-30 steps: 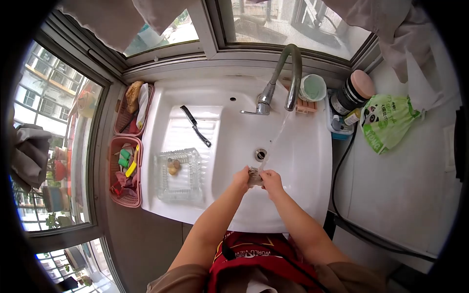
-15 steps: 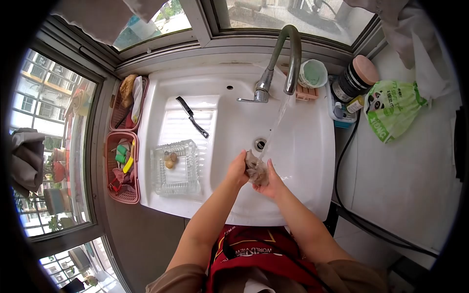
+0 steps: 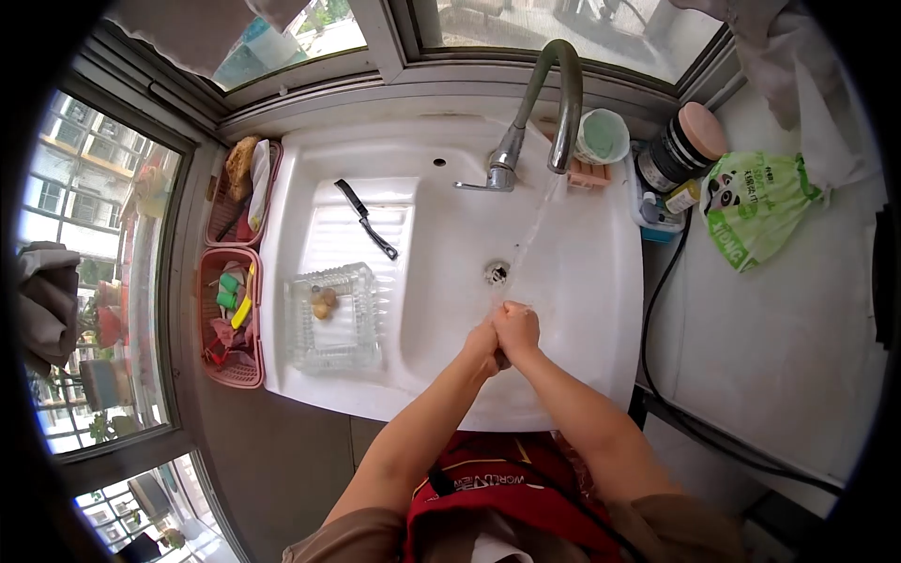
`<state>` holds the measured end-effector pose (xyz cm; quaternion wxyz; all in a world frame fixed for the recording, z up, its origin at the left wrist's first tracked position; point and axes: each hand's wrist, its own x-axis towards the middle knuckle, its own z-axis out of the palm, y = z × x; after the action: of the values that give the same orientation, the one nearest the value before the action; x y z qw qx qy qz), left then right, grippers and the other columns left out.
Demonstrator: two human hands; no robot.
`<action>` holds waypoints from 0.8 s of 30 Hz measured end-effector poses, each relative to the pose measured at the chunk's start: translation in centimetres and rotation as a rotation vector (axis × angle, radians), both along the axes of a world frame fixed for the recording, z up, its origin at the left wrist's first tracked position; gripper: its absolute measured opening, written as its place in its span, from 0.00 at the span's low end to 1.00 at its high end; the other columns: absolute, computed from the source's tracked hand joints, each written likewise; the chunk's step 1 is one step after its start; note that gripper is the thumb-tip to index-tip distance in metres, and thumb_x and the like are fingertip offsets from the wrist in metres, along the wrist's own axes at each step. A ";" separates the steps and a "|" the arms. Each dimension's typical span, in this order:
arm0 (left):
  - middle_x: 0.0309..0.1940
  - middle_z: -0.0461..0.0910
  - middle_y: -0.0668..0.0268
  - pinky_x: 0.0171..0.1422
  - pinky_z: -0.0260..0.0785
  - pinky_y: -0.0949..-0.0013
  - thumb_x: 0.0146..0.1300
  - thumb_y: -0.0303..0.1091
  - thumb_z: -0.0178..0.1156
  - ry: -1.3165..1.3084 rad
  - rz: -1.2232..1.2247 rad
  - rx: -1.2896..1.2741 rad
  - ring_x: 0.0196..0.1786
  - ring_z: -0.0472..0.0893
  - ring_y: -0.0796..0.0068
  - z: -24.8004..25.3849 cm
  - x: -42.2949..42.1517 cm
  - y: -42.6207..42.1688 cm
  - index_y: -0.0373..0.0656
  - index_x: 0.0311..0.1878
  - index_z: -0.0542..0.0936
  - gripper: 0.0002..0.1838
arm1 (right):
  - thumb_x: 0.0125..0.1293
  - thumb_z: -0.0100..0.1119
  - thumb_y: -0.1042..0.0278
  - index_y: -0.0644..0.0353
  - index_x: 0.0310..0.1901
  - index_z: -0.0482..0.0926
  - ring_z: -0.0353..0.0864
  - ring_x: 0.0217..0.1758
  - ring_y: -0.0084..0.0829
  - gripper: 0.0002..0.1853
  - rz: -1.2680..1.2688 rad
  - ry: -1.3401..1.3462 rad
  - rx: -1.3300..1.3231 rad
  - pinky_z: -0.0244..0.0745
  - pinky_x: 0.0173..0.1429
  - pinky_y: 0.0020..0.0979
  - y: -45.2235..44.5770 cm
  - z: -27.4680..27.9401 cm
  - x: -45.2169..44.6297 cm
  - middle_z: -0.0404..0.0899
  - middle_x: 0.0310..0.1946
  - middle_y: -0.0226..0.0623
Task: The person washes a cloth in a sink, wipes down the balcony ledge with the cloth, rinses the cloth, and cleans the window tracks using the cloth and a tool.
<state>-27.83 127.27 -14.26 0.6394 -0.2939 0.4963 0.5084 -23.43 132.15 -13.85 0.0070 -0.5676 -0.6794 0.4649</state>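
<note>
Nearest the camera: red apron [image 3: 488, 477] at the front edge of the white sink [image 3: 450, 225]. Both forearms reach over the basin. Left hand [image 3: 484, 340] and right hand [image 3: 517, 326] pressed together, fingers curled in, clenched on a small grey-brown piece [image 3: 504, 360]; only a scrap shows beneath the wrists, rest covered, so material cannot be told from this view. Position: above the basin, just on the near side of the drain [image 3: 496, 273]. Water stream [image 3: 535, 230] slants down to the hands; exact contact point blurred. On the ribbed drainboard to the left, clear glass dish [image 3: 364, 343] holding a few small brownish round items [image 3: 323, 304]; beyond it, black-handled tool [image 3: 364, 219], lying diagonally. Two pink baskets [image 3: 242, 379] with mixed contents line the sink's left side. Behind the basin: metal faucet [image 3: 504, 158], running; tub [image 3: 603, 137] to its right, then dark jar [image 3: 668, 159] and green bag [image 3: 755, 211]. Farthest: window [image 3: 563, 42].
</note>
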 end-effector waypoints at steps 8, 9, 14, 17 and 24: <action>0.26 0.76 0.67 0.21 0.66 0.71 0.63 0.43 0.50 -0.017 -0.041 0.045 0.25 0.76 0.74 0.3 -1.9 -1.4 0.48 0.33 0.74 0.11 | 0.62 0.50 0.49 0.61 0.20 0.75 0.75 0.25 0.48 0.23 -0.018 0.108 0.088 0.69 0.33 0.43 -0.7 -0.6 -0.2 0.78 0.23 0.45; 0.28 0.76 0.68 0.21 0.66 0.71 0.65 0.48 0.47 -0.003 -0.026 0.124 0.24 0.76 0.75 3.1 -2.0 -0.9 0.47 0.33 0.73 0.15 | 0.63 0.47 0.47 0.60 0.27 0.76 0.77 0.31 0.44 0.22 -0.182 0.118 -0.240 0.70 0.36 0.43 0.4 -2.2 0.8 0.79 0.28 0.41; 0.27 0.73 0.69 0.29 0.67 0.67 0.66 0.51 0.48 -0.146 0.117 0.223 0.27 0.73 0.73 2.5 -4.4 -1.6 0.45 0.35 0.74 0.18 | 0.65 0.40 0.41 0.56 0.49 0.72 0.75 0.50 0.36 0.26 -0.747 0.367 -1.313 0.70 0.48 0.44 1.4 -0.5 2.8 0.75 0.47 0.36; 0.33 0.76 0.66 0.38 0.70 0.68 0.64 0.55 0.47 0.240 -0.110 0.314 0.36 0.76 0.72 -0.8 -5.1 -1.9 0.44 0.40 0.75 0.22 | 0.65 0.43 0.49 0.55 0.52 0.68 0.70 0.54 0.34 0.21 -0.649 0.780 -1.552 0.65 0.55 0.46 -0.5 -2.1 2.2 0.71 0.52 0.39; 0.29 0.75 0.64 0.35 0.67 0.67 0.65 0.53 0.44 0.215 -0.110 0.090 0.33 0.75 0.70 2.4 -4.4 -1.2 0.44 0.36 0.75 0.21 | 0.53 0.59 0.70 0.60 0.26 0.73 0.72 0.34 0.34 0.06 0.467 0.561 0.284 0.70 0.39 0.33 -0.7 3.1 1.6 0.72 0.32 0.34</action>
<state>-32.18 126.03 -11.81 0.6222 -0.1810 0.5539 0.5228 -21.85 131.49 -10.76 0.1652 -0.2422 -0.8195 0.4924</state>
